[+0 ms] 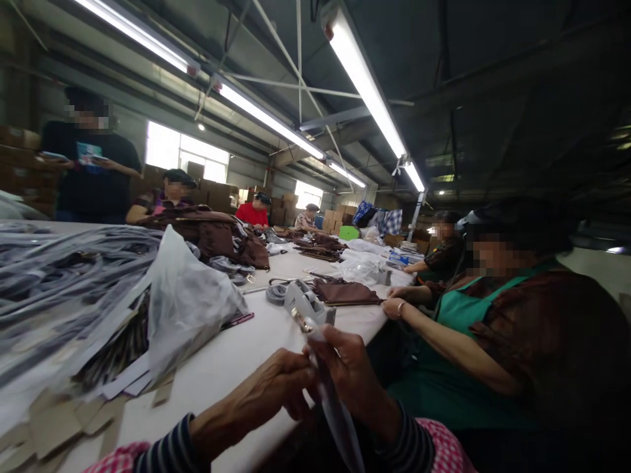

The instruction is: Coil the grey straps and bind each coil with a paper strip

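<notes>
Here, in the head view, the right hand's (352, 364) fingers pinch 1 pale strap (340, 420) near its shiny clip (299, 320), almost no gap. The left hand's (276, 384) fingers bend close to the strap; I cannot tell if they grip it. The strap is at the counter's (221, 368) edge, its low end hanging. If the pinch gets loose, that hanging end could pull the strap down.
</notes>
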The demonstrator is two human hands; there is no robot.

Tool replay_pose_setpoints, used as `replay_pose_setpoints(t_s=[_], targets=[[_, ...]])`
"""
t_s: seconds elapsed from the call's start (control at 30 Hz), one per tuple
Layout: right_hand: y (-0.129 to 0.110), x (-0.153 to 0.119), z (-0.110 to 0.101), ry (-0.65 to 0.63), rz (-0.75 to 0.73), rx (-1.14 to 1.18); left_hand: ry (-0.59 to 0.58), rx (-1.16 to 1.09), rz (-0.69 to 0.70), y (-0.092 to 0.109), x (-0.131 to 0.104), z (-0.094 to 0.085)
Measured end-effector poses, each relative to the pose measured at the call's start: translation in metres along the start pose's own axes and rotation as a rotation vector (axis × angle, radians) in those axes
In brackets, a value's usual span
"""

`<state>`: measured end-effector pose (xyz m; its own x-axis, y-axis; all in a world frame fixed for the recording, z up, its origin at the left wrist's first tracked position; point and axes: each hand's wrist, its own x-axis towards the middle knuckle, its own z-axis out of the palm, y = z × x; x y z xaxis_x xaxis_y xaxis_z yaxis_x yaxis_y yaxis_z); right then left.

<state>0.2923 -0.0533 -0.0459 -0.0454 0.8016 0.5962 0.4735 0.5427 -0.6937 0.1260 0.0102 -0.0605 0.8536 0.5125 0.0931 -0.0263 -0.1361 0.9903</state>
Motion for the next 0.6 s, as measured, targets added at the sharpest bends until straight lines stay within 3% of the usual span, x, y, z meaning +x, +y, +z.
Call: replay_pose_setpoints(t_s=[0.1, 0.17, 0.27, 0.33, 0.43, 0.6], targets=[[0.002, 0.003, -0.004, -0.025, -0.437, -0.495, 0.087, -0.143, 0.01, 0.008, -0.008, -0.012], [0.003, 0.007, -0.01, -0.034, -0.657, -0.74, 0.059, -0.213, -0.016, 0.015, -0.012, -0.021], [0.004, 0.012, -0.02, -0.071, -0.791, -0.935, -0.077, -0.217, -0.075, 0.019, -0.014, -0.028], [0.006, 0.013, -0.022, -0.092, -0.828, -0.988, -0.107, -0.226, -0.062, 0.016, -0.015, -0.027], [0.011, 0.01, -0.019, -0.103, -0.756, -0.915, -0.036, -0.272, -0.052, 0.008, -0.019, -0.023], [0.019, -0.001, -0.001, -0.125, -0.211, -0.417, 0.059, -0.237, -0.121, 0.005, -0.04, -0.031]])
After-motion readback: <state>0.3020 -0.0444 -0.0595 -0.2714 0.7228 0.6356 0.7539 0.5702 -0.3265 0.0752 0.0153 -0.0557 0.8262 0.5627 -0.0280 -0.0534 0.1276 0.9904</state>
